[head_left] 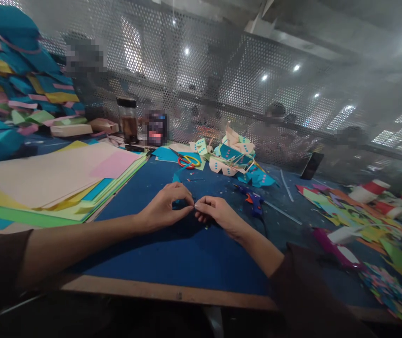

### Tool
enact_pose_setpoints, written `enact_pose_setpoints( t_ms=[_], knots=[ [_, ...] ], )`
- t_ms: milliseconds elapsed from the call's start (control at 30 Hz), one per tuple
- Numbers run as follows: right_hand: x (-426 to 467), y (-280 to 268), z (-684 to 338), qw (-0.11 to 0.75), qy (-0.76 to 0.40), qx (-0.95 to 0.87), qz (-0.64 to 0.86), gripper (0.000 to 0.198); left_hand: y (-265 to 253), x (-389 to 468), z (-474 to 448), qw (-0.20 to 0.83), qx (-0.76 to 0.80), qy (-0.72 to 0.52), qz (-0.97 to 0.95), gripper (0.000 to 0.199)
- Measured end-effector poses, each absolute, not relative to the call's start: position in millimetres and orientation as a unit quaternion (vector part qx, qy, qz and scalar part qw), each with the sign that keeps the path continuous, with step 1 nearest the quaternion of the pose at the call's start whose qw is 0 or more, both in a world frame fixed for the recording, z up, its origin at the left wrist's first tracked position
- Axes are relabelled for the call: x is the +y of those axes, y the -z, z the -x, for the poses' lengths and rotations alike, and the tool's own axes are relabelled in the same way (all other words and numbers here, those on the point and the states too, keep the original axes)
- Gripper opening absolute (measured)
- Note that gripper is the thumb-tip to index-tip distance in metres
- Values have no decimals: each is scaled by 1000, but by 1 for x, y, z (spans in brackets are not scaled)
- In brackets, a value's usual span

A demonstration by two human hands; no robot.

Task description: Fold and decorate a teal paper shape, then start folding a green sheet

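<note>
My left hand (167, 205) is closed over the blue tabletop, thumb and forefinger pinched together. A narrow strip of blue paper (177, 177) sticks up behind its fingers, and a bit of the same blue shows inside the loop they form. My right hand (217, 212) is closed too, its fingertips meeting those of the left. Whatever lies between the right fingertips is too small to make out. Beyond the hands rest scissors with red and yellow handles (189, 162) on paper sheets. A blue glue gun (253, 202) lies right of my right hand, near a clear glue stick (282, 212).
Stacked coloured paper (63, 173) covers the left side. Folded, dotted paper pieces (236, 157) are heaped at the back. Paper scraps (349, 206) and a purple tool (338, 249) lie right. A lidded jar (127, 121) and a phone (312, 165) stand near the mesh partition (218, 61).
</note>
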State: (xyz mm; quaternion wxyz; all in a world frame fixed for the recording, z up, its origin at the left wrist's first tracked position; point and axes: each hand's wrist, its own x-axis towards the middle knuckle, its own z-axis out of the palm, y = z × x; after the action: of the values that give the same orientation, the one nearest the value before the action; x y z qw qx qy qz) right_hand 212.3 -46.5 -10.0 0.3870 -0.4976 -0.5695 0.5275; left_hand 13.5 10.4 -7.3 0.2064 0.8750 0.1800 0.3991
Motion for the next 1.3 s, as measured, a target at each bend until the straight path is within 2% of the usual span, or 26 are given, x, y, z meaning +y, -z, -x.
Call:
enact_pose_setpoints(
  t_ms=[567, 1300],
  knots=[
    [-49, 8, -214, 388, -518, -583, 491, 37, 7, 10, -14, 227, 185, -383, -876, 10],
    [-54, 6, -214, 387, -511, -583, 499, 36, 8, 10, -16, 198, 165, -391, -884, 7]
  ],
)
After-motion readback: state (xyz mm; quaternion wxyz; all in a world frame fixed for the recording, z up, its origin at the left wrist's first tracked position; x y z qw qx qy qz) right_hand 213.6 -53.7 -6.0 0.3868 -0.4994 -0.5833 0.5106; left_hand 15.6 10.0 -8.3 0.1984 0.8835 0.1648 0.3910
